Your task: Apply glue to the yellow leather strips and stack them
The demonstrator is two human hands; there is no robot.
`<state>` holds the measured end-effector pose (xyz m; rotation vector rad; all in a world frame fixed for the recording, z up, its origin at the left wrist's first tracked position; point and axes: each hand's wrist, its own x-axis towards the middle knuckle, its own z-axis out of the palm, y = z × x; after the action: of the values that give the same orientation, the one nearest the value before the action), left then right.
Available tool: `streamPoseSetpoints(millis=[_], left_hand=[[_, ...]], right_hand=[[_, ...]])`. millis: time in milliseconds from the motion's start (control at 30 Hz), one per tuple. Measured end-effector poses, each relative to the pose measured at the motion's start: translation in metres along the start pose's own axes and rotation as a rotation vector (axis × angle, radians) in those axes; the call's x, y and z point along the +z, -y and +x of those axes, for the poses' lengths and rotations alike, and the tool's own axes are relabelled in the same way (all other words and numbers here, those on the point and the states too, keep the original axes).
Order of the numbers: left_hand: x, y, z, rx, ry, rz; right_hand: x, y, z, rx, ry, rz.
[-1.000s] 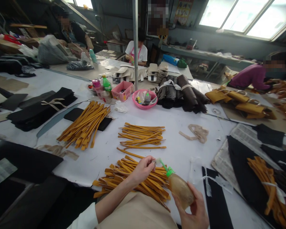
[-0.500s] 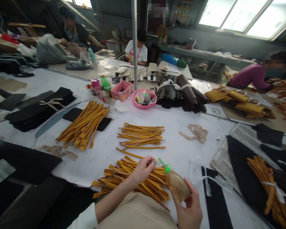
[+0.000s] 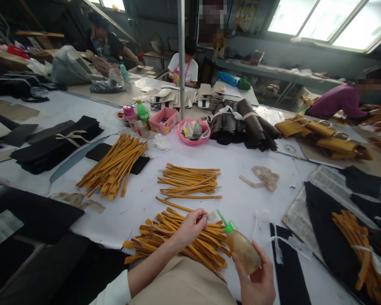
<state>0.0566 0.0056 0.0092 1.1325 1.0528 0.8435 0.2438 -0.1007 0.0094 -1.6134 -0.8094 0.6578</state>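
My right hand (image 3: 257, 281) grips a brownish squeeze bottle (image 3: 243, 252) with a green nozzle that points up and left. My left hand (image 3: 190, 226) is closed in a pinch on a small pale piece (image 3: 210, 216) just left of the nozzle tip. Both hands hover over a heap of yellow strips (image 3: 178, 239) at the near edge of the white table (image 3: 241, 195). A second bundle of yellow strips (image 3: 189, 181) lies just beyond, and a third (image 3: 114, 166) lies to the left.
Black fabric stacks (image 3: 53, 144) lie at left, more black pieces and yellow strips (image 3: 358, 241) at right. A pink bowl (image 3: 193, 132), a pink box (image 3: 163, 120), bottles (image 3: 142, 113) and a metal pole (image 3: 180, 59) stand behind. Other people work at the far tables.
The bottle in my right hand has shifted slightly right and down, its nozzle drawing a little away from my left hand's pinch. My left hand has stayed nearly in place.
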Motion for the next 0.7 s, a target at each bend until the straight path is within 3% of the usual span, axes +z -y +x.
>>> streamPoseSetpoints(millis=[200, 400, 533, 700], left_hand=[[0.002, 0.002, 0.001, 0.014, -0.003, -0.009], [-0.002, 0.000, 0.002, -0.003, -0.017, -0.003], [-0.004, -0.004, 0.003, 0.000, -0.032, -0.034], [-0.003, -0.006, 0.001, -0.002, -0.016, -0.071]], right_hand=[[0.003, -0.003, 0.000, 0.061, 0.113, -0.017], [0.003, -0.003, 0.003, 0.095, -0.069, 0.027], [-0.006, -0.009, -0.003, 0.003, 0.019, -0.022], [-0.006, -0.009, -0.005, -0.006, 0.102, -0.075]])
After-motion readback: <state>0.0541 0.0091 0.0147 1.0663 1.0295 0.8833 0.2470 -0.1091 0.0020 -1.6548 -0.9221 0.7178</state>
